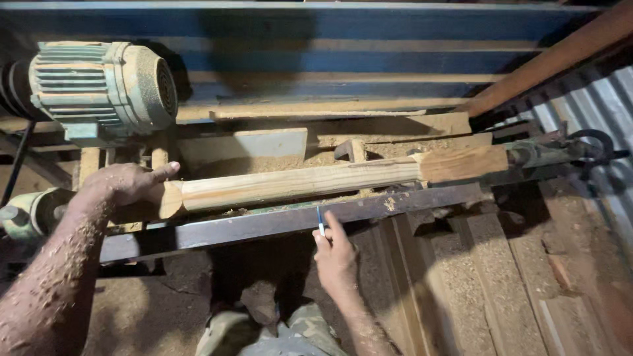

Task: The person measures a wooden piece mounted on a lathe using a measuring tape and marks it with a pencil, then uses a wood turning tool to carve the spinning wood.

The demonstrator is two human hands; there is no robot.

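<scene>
A long pale wooden spindle point(297, 183) lies across a wood lathe, rounded along its middle and square at its right end point(463, 163). My left hand point(128, 183), dusted with wood chips, grips the spindle's left end. My right hand point(335, 256) is below the dark metal tool rest point(264, 224) and pinches a thin blue pen point(320, 221), its tip pointing up at the rail just under the spindle.
A green electric motor point(99, 86) sits at the upper left. The lathe tailstock with a dark handwheel point(580, 151) is at the right. Sawdust covers the bed and floor. Blue planks back the lathe; a brown beam point(560, 56) slants at upper right.
</scene>
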